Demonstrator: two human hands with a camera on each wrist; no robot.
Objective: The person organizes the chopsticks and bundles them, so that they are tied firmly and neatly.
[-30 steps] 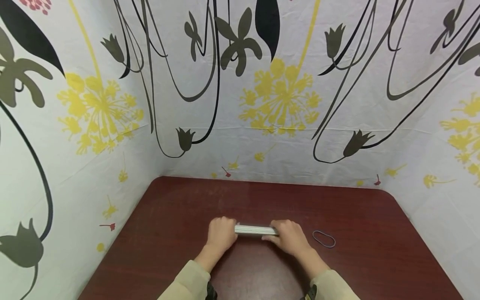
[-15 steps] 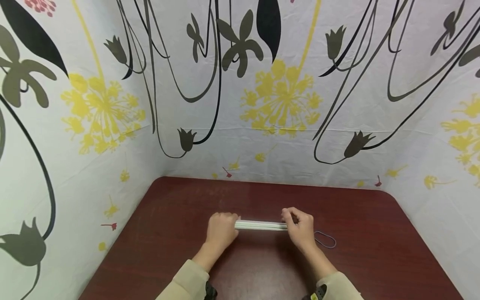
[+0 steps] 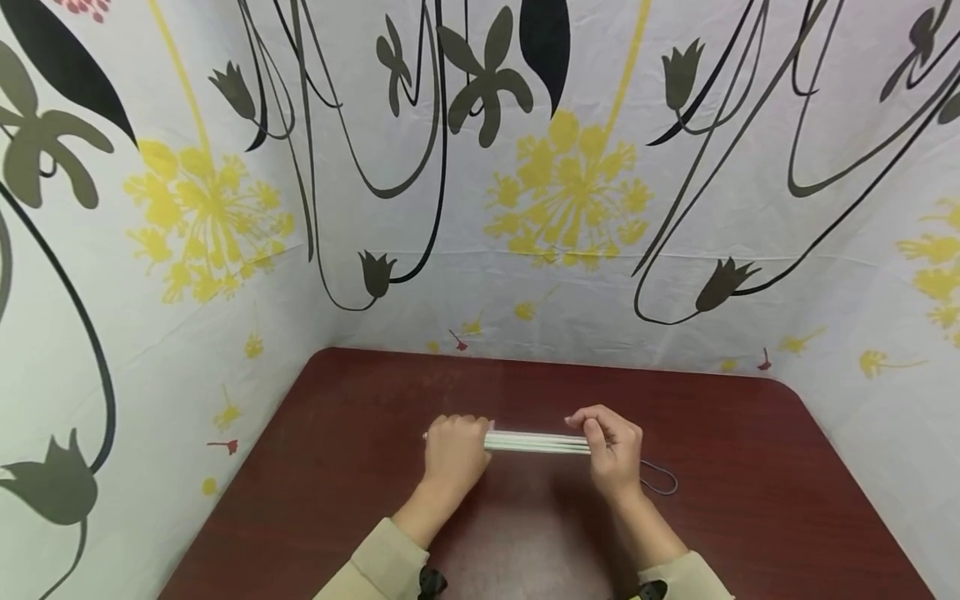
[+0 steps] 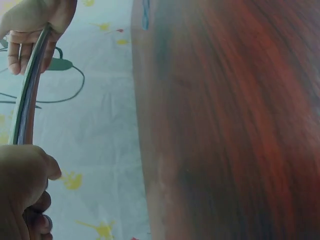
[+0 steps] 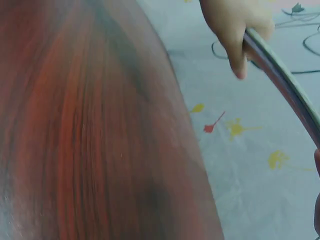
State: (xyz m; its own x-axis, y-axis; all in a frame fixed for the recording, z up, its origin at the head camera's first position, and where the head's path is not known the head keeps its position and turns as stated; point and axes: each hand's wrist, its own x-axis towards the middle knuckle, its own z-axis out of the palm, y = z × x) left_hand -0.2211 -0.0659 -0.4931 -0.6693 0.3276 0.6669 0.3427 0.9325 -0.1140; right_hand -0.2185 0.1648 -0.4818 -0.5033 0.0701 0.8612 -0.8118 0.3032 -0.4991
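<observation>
Largest of all, we see a white fabric backdrop printed with yellow seed heads and grey-green and black flowers, standing along the far, left and right sides. Within it lies a reddish-brown wood-grain table with rounded far corners.

From the near side we watch 2 cream-coloured sleeves reach in, the left sleeve and the right sleeve. The person's left hand is closed in a fist round the left end of the bundle described below. The right hand is at its right end, thumb on the near side and index finger bent; we cannot tell whether its fingers grip.

Between the 2 hands we find a slim bundle of long, pale greenish-white sticks, roughly level, raised above the table.

Smallest is a thin grey-blue loop on the table, just right of the right hand and partly hidden by it.
</observation>
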